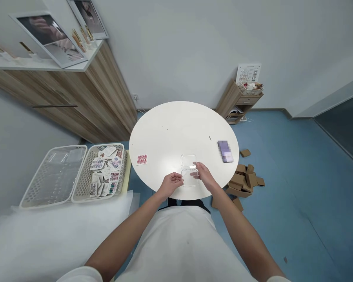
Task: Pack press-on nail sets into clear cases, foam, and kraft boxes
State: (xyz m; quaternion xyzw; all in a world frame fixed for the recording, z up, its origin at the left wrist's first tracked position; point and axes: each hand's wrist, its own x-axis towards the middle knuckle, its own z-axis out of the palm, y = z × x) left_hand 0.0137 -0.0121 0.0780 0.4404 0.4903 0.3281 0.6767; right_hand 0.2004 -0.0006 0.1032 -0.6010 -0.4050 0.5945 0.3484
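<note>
A clear plastic hinged box [190,178] lies unfolded over the near part of the white oval table [176,129], its lid tipped back away from me. My left hand [171,184] pinches the box's left edge, fingers closed. At the opposite side, my right hand [204,174] grips the right edge near the hinge, with some fingers seen through the plastic. Nothing shows inside the box. Left of my hands, a card of red-pink press-on nails [141,159] rests flat on the tabletop.
A blurred-out purple item [225,151] lies at the table's right. To the left, a white basket [76,192] holds several nail cards, beside another basket [35,172] with clear plastic pieces. Cardboard boxes [242,180] are piled on the floor at right. A wooden cabinet [106,90] stands behind left.
</note>
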